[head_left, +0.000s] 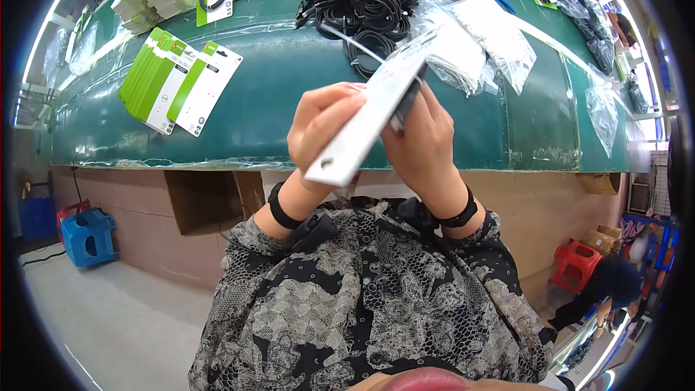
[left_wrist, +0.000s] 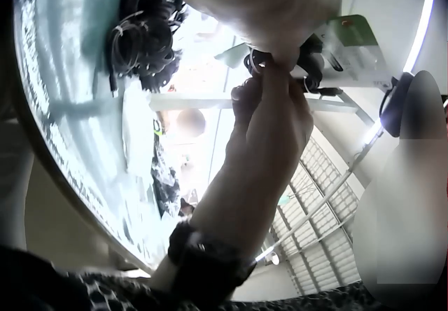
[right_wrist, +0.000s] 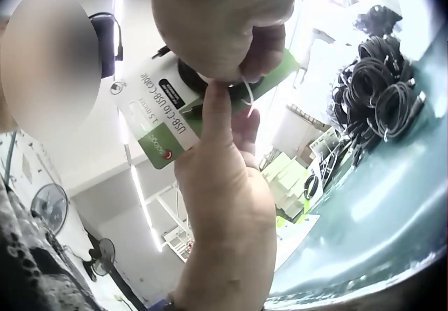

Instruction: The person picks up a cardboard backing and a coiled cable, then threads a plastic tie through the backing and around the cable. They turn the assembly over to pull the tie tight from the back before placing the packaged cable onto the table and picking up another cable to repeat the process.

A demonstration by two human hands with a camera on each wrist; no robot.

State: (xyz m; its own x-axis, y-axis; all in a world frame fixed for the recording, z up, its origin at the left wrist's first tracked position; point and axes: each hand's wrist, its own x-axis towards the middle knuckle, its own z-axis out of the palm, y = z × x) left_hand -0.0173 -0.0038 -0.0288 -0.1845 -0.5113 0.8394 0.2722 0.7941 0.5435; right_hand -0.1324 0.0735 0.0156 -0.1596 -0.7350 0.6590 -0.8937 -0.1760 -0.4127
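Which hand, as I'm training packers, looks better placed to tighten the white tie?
Probably the right hand: it sits beside the white tie and black cable, while the left hand grips the card.

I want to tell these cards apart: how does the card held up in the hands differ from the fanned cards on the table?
The held card is raised and tilted; the fanned cards lie overlapping on the table. The held card has a coiled black cable against it, while the fanned cards show none. Both are green and white.
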